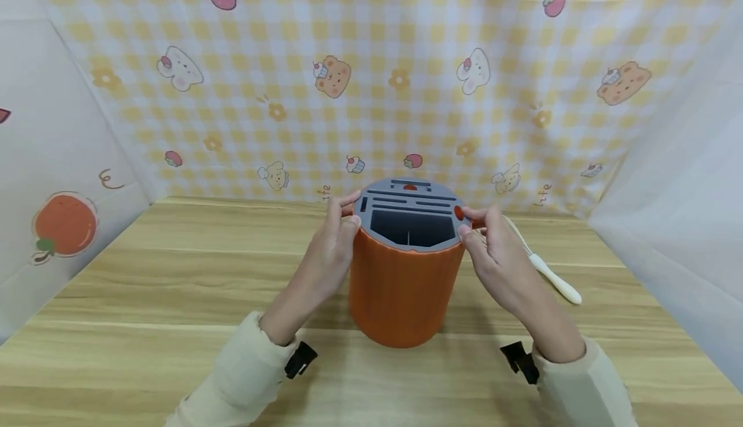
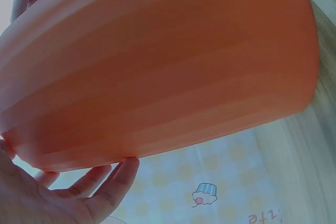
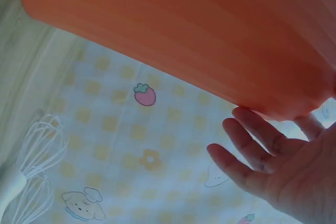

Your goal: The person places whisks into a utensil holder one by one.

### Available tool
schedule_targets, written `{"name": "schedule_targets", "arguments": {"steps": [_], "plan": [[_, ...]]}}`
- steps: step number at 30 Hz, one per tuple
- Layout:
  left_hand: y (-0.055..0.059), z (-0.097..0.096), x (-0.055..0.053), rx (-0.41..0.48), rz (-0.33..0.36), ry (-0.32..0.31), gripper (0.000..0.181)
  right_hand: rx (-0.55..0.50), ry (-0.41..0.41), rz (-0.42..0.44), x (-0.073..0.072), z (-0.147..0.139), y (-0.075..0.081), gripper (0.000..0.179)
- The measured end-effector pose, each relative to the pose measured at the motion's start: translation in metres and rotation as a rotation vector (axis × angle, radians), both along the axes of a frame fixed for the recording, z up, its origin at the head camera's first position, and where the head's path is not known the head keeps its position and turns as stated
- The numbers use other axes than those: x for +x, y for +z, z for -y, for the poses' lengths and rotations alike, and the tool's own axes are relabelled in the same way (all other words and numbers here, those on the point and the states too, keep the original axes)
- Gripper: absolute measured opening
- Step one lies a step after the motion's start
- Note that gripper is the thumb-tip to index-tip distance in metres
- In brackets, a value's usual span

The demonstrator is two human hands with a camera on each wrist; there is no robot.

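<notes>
Clock directions follow the head view, 12 o'clock lying farthest from the person. A yellow-and-white checked cloth printed with cartoon animals hangs at 12 o'clock, beyond a pale, wood-grained tabletop. In front of it, between the hands, is a tall, orange, faceted cylindrical container, apparently plastic, capped by a flat, round, grey slotted top. Its long axis is near vertical, the top facing the viewer; whether the base touches the tabletop cannot be told.

The governing relation, as judged here, is the opposition of the hands across the rim: the left hand at 9 o'clock, the right hand at 3 o'clock. Both touch the container, so neither is nearer, and the body extends below the line joining them. Each pinches the rim between thumb and fingers; in the right wrist view, the outer fingers are spread and partly clear of the wall.

A slender, white-handled wire whisk lies on the tabletop at about 4 o'clock from the right hand, untouched. The smallest detail, an orange-red oval spot, sits at 3 o'clock on the top, beside the right fingertips.
</notes>
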State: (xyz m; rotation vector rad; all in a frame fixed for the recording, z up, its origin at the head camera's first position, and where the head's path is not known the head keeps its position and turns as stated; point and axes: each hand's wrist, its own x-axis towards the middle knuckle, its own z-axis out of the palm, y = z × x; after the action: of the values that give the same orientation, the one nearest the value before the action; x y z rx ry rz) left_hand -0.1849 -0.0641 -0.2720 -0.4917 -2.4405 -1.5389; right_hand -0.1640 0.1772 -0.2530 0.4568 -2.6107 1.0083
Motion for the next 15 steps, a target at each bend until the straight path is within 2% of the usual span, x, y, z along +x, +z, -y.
{"name": "schedule_targets", "arguments": {"steps": [9,15], "plan": [[0.002,0.001,0.002,-0.052,-0.01,0.03,0.043,-0.049,0.065,-0.024,-0.004,-0.003,-0.003,0.033],[0.001,0.001,0.002,-0.081,-0.039,0.039,0.043,-0.005,0.114,0.032,-0.008,-0.018,0.001,0.047]]}}
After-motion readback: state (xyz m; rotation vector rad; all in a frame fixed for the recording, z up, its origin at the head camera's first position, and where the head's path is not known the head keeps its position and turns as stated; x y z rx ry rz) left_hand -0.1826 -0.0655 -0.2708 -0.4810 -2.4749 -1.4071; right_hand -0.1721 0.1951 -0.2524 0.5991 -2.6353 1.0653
